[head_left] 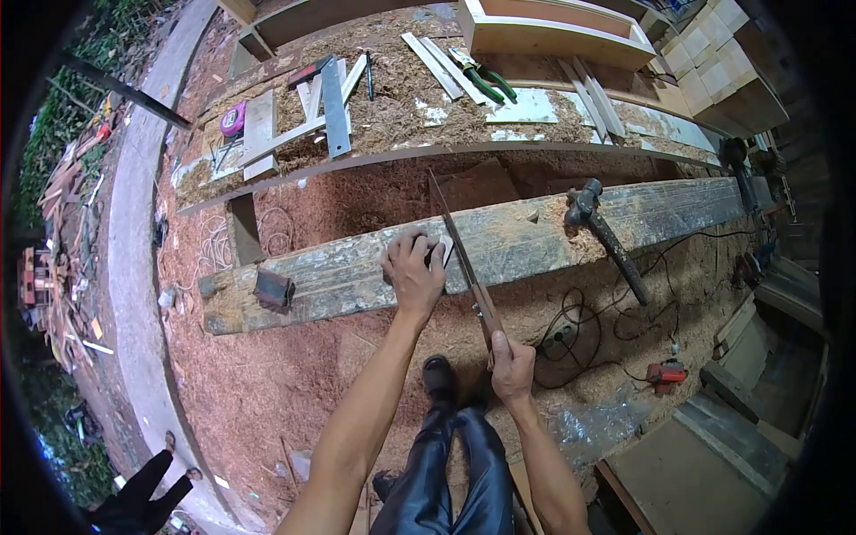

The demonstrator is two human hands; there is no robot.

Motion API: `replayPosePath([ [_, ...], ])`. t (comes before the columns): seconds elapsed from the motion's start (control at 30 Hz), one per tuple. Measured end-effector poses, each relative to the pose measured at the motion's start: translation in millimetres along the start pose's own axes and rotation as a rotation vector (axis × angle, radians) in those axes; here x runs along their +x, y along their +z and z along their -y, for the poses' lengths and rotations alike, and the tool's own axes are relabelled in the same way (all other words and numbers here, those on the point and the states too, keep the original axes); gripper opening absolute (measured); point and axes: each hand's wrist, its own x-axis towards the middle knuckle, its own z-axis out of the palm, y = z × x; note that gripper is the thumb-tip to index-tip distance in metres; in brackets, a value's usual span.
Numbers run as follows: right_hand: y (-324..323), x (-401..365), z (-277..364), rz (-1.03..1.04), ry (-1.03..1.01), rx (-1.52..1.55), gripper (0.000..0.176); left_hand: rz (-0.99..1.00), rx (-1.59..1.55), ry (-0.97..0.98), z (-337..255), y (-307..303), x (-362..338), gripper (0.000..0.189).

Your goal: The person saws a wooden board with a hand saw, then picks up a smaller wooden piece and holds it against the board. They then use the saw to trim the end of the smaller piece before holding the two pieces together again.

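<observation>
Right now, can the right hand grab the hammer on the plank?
Probably not straight away: the right hand is gripping the saw. If it let go, the hammer looks reachable, its handle sticking out past the plank with nothing visibly blocking it.

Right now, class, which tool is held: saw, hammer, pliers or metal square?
The saw, gripped by the right hand. The hammer rests on the plank; the pliers and metal square lie on the farther workbench.

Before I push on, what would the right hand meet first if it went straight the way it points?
Apart from the saw it holds, the right hand would likely meet the near edge of the thick plank; depth is unclear, so it might pass just above.
</observation>
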Motion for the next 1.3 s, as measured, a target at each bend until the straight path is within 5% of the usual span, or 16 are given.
replayPosePath([
  [0.6, -3.8, 1.6, 4.0, 0.111, -0.220, -0.238, 0.042, 0.071, 0.024, -0.002, 7.1, 7.8, 6.3, 0.010],
  [1.3, -11.1, 3.6, 20.6, 0.183, -0.021, -0.188, 0.042, 0.110, 0.039, -0.008, 4.5, 1.0, 8.5, 0.007],
])
